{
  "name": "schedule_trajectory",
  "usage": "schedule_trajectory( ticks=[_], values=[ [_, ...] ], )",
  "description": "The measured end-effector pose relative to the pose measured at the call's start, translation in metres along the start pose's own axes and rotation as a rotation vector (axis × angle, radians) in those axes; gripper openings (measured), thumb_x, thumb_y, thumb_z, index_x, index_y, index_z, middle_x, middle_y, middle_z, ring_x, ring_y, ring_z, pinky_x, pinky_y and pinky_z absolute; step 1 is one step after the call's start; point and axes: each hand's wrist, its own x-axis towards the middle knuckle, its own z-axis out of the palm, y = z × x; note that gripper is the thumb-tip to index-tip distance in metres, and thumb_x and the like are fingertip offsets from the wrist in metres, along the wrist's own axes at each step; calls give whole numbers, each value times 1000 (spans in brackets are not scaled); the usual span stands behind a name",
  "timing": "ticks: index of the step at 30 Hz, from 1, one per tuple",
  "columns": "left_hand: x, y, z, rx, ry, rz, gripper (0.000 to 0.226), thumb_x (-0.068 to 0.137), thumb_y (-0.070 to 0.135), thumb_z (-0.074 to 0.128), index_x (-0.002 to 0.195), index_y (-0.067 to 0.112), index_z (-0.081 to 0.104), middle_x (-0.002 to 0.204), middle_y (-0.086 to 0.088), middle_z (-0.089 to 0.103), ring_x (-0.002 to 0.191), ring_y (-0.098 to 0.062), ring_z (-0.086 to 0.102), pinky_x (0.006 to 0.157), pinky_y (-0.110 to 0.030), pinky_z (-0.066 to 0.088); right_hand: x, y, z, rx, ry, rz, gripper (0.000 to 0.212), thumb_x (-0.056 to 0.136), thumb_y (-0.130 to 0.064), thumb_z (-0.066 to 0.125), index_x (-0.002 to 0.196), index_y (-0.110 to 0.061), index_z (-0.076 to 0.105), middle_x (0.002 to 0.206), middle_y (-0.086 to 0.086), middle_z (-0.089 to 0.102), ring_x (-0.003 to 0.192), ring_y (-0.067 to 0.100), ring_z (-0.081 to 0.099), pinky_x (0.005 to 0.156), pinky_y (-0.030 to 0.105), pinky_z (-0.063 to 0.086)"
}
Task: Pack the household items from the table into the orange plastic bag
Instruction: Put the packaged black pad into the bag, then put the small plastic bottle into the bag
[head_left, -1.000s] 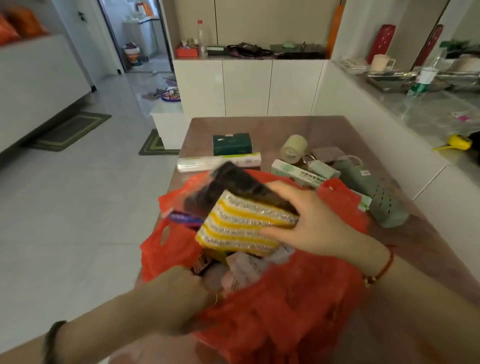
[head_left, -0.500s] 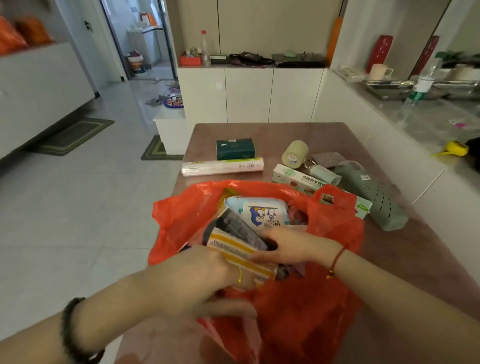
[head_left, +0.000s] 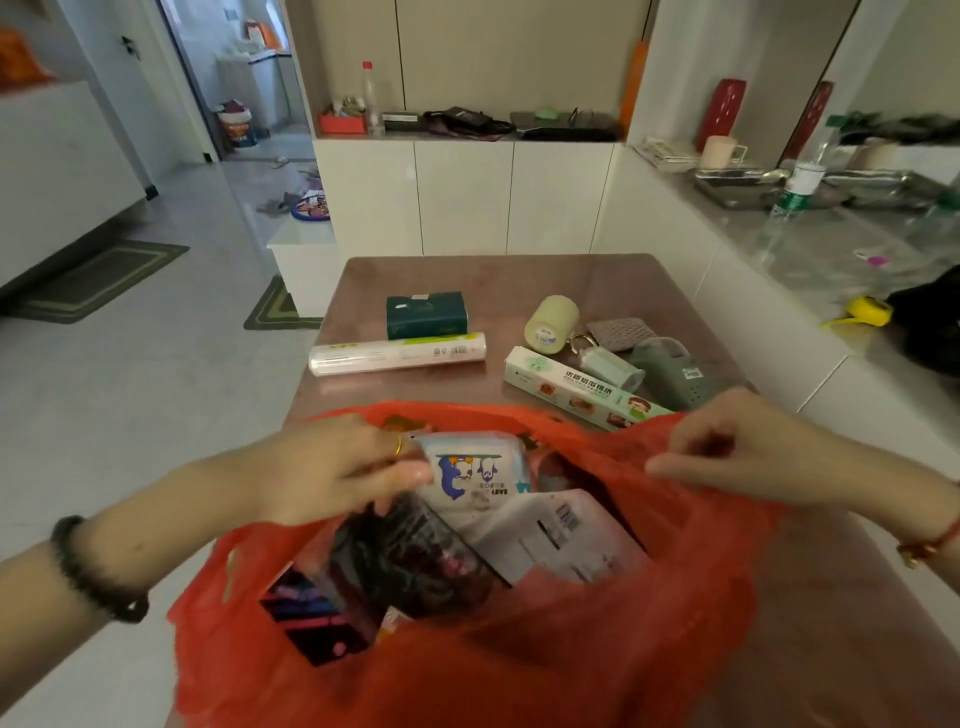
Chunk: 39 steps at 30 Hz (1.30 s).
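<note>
The orange plastic bag (head_left: 519, 665) stands open at the near end of the brown table (head_left: 498, 275). Inside it show a baby wipes pack (head_left: 475, 470), a dark wrapped pack (head_left: 410, 561) and a white pack (head_left: 561, 540). My left hand (head_left: 332, 467) reaches into the bag's left side, fingers on the wipes pack and the dark pack. My right hand (head_left: 727, 447) pinches the bag's right rim. On the table beyond lie a dark green box (head_left: 425, 314), a clear wrap roll (head_left: 397, 353), a pale tape roll (head_left: 550, 322), a long foil box (head_left: 576, 387) and a green slipper (head_left: 675, 371).
A padlock (head_left: 605, 361) and a grey cloth (head_left: 621, 330) lie by the slipper. White cabinets (head_left: 467, 197) stand behind the table, and a counter (head_left: 810, 244) with bottles runs along the right. Tiled floor with mats (head_left: 98, 280) lies to the left.
The yellow striped sponge pack has gone down into the bag and out of sight. My right hand left the bag's inside and took hold of its right rim.
</note>
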Motion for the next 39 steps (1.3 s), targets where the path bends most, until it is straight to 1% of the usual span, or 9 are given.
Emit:
schedule_trajectory(
  ticks=[4, 8, 11, 15, 23, 32, 35, 37, 39],
  values=[
    [60, 22, -15, -126, 114, 63, 64, 78, 76, 22, 99, 29, 60, 93, 10, 68, 85, -2, 61, 80, -21, 50, 22, 24, -30, 272, 404, 89, 16, 83, -14, 62, 69, -16, 68, 59, -11, 69, 50, -1, 60, 54, 7, 46],
    [136, 25, -6, -254, 180, -39, 38, 94, 42, 38, 127, 28, 49, 121, 8, 58, 110, -8, 54, 93, -18, 42, 63, 94, -35, 336, 586, 244, 13, 84, -14, 64, 86, -26, 64, 80, -5, 73, 74, 10, 66, 72, 20, 53],
    [197, 16, 8, -378, 179, -96, 36, 94, 39, 40, 128, 28, 47, 117, 5, 58, 111, -14, 55, 95, -22, 41, 96, 150, -17, 280, 485, 469, 37, 82, -19, 67, 117, -14, 56, 112, 8, 63, 93, 17, 59, 73, 17, 46],
    [267, 8, 29, -440, 121, -220, 46, 95, 38, 40, 137, 20, 36, 124, -1, 52, 112, -16, 51, 85, -17, 34, 134, 213, 17, 248, 327, 657, 63, 79, -25, 70, 134, -11, 41, 137, 10, 47, 119, 25, 51, 89, 31, 43],
    [353, -8, 67, -697, 87, -438, 56, 94, 40, 40, 143, 19, 23, 135, -5, 46, 107, -17, 48, 73, -25, 43, 189, 278, 74, 263, 230, 824, 79, 63, -39, 75, 131, -18, 40, 130, 11, 50, 117, 29, 50, 100, 42, 43],
    [345, 6, 64, -962, 87, -508, 66, 90, 45, 46, 145, 24, 16, 137, -4, 42, 109, -22, 49, 89, -35, 44, 177, 250, 65, 285, 567, 619, 55, 72, -21, 73, 121, -12, 51, 110, 7, 61, 90, 15, 55, 72, 24, 43],
    [321, 26, 49, -1251, 147, -396, 68, 88, 48, 48, 143, 29, 12, 125, 1, 54, 102, -21, 56, 90, -38, 49, 162, 197, 46, 306, 635, 421, 58, 70, -24, 75, 123, -21, 50, 111, -2, 58, 98, 13, 56, 79, 26, 48],
    [300, 43, 35, -1389, 210, -278, 55, 87, 45, 49, 134, 24, 29, 100, 3, 64, 90, -18, 62, 88, -40, 52, 148, 156, 30, 322, 630, 341, 61, 67, -24, 77, 122, -25, 50, 113, -3, 56, 100, 12, 55, 82, 26, 48],
    [270, 56, 25, -1378, 231, -133, 45, 82, 44, 51, 122, 25, 40, 105, 2, 63, 93, -13, 63, 89, -38, 53, 133, 110, 11, 417, 638, 302, 61, 67, -23, 79, 120, -26, 51, 110, -6, 59, 98, 5, 58, 79, 21, 50]
  ],
)
